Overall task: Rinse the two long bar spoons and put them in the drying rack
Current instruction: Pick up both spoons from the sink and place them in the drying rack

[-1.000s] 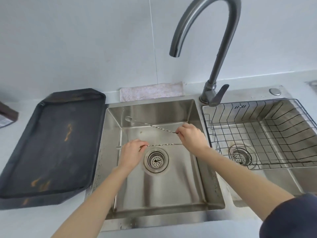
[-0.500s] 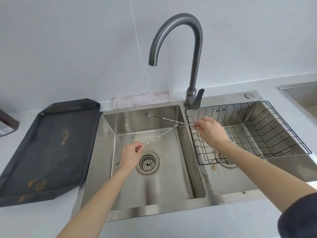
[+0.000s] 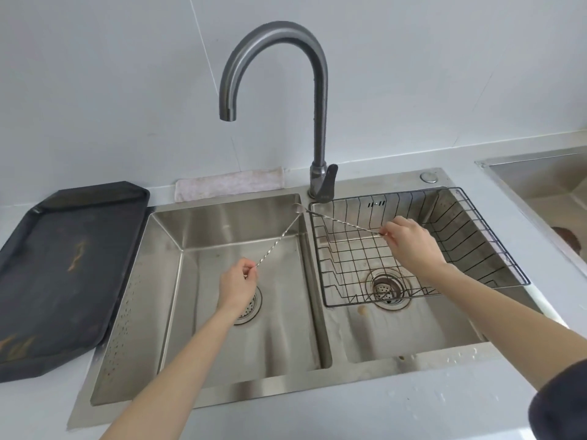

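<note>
Two long twisted steel bar spoons, one pinched by its end in each hand: the left hand (image 3: 237,284) holds the left spoon (image 3: 277,243) over the steel basin, while the right hand (image 3: 409,246) holds the right spoon (image 3: 344,224) above the black wire drying rack (image 3: 495,249), apparently ready to lay it in.
</note>
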Action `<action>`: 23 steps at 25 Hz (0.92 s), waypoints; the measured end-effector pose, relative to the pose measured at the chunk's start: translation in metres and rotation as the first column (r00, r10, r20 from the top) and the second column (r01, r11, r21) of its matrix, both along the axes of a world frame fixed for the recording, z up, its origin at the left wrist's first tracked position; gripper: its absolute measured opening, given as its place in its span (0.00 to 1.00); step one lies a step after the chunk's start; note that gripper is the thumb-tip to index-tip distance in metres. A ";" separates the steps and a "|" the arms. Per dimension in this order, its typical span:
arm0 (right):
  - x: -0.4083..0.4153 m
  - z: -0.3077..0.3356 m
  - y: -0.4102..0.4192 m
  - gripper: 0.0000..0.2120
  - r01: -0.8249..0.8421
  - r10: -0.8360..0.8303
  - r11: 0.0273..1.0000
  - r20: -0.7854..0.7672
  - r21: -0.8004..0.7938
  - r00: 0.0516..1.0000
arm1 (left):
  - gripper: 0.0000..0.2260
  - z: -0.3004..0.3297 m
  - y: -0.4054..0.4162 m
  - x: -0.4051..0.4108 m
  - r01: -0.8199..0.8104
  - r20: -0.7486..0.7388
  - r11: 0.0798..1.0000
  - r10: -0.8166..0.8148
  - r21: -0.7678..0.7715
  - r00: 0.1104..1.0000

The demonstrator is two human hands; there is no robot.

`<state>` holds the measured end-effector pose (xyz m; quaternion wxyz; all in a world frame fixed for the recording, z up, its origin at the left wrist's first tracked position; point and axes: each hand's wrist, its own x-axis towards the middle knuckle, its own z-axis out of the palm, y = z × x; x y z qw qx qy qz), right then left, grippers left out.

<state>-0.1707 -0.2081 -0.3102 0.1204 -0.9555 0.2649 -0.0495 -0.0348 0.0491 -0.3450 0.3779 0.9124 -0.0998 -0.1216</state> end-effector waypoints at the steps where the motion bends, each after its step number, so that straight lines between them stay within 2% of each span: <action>1: -0.004 -0.002 -0.008 0.12 0.003 -0.003 1.000 -0.010 -0.001 1.000 | 0.06 -0.001 -0.005 -0.001 -0.023 -0.009 1.000 0.023 -0.006 1.000; 6: -0.013 -0.014 -0.044 0.12 0.003 -0.002 1.000 -0.073 0.017 0.997 | 0.09 -0.001 -0.027 -0.002 -0.095 -0.055 0.995 0.094 -0.014 0.994; 15: -0.016 -0.046 -0.086 0.12 -0.072 0.072 0.997 -0.264 0.011 0.962 | 0.04 -0.009 -0.050 0.000 -0.176 -0.162 0.984 0.168 -0.039 0.972; 23: 0.001 -0.074 -0.103 0.12 -0.108 0.122 0.992 -0.337 0.061 0.933 | 0.05 -0.025 -0.055 -0.005 -0.220 -0.205 0.975 0.211 -0.024 0.956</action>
